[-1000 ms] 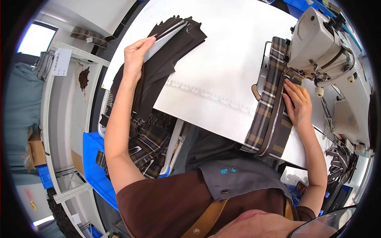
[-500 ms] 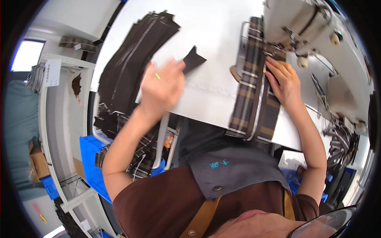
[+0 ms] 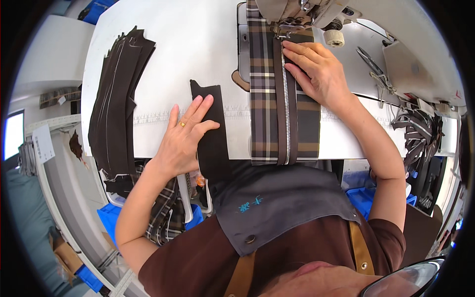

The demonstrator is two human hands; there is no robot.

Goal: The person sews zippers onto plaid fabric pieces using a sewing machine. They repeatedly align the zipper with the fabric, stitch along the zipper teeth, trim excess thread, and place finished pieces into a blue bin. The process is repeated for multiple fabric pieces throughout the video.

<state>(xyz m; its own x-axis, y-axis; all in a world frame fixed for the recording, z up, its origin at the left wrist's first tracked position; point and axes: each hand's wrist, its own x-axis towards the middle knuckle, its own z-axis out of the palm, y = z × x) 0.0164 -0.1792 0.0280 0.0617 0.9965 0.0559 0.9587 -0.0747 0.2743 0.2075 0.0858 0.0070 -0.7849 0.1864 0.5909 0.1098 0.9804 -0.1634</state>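
Large off-white metal sewing machine [image 3: 396, 22] taken as landmark; all places read from it, as the wearer sees them. Long plaid cloth panel [image 3: 262, 99] in brown, black and cream lies on the smooth white bench [image 3: 168, 64], its upper part under the machine's presser foot [image 3: 283, 35], the rest running from there toward the wearer, down to the bench's near edge. Silver-toothed zipper [image 3: 285, 109] on dark brown tape runs lengthwise along the panel, in line with the foot.

Right hand [image 3: 319, 74]: just on the wearer's side of the foot, laid over the panel right of the zipper. Fingers stretched and close together, thumb slightly apart, tips beside the teeth.

Left hand [image 3: 183, 141]: well left of the machine and nearer the wearer. Fingers fanned wide, tips resting on a dark brown cloth strip [image 3: 213, 148]; strip's near end hangs past the bench edge. Gold ring [image 3: 182, 124] on one finger.

Farther left of the machine: long stack of dark brown cloth pieces [image 3: 111, 109]. Right of the presser foot, below the machine's arm: dark metal snips [image 3: 368, 59].
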